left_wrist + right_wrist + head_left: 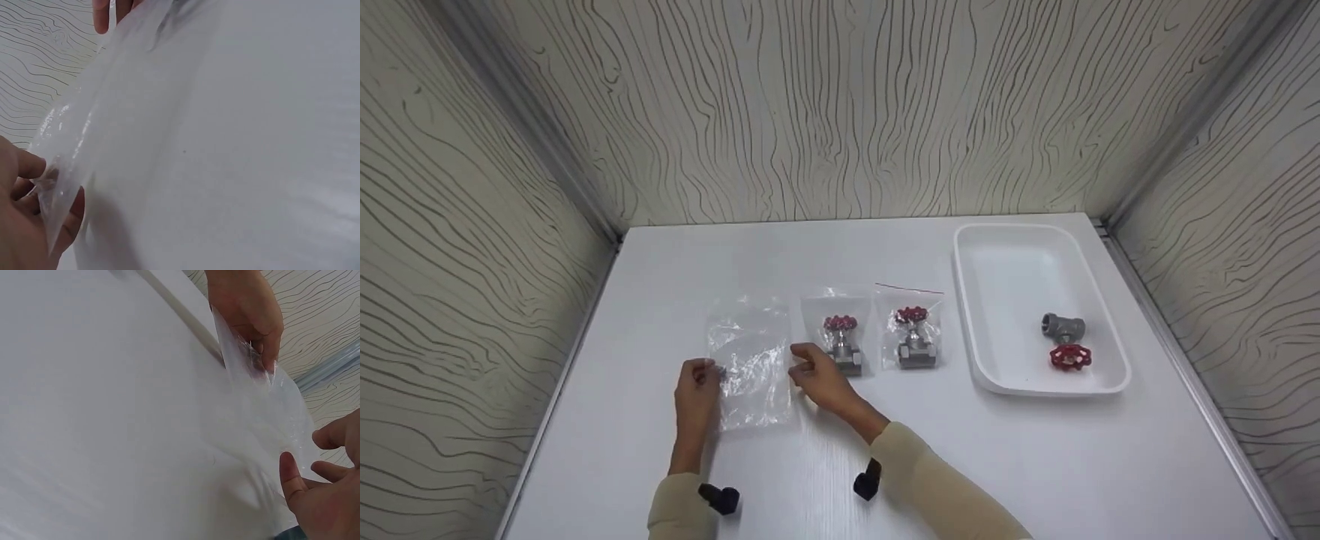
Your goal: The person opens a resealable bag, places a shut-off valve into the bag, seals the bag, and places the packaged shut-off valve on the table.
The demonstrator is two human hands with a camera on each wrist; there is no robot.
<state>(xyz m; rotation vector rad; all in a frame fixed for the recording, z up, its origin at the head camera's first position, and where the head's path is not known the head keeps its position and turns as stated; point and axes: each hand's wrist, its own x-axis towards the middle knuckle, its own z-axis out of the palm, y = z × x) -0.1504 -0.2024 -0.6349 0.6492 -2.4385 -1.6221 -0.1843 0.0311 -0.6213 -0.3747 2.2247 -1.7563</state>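
One clear bag [756, 367] is between both hands [697, 384] [821, 381]: left pinching its edge, right spread.

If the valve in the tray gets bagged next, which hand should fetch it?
Right, likely: the right hand is nearer the tray and valve, its fingers parted, while the left hand pinches the clear bag.

This looks like a small work booth. Pale walls [840, 112] with wavy dark lines stand left, right and far, with grey metal bars [519, 120] between. Red-wheeled metal taps [916, 352] in clear plastic bags [889, 330] lie on a white desk [840, 255].
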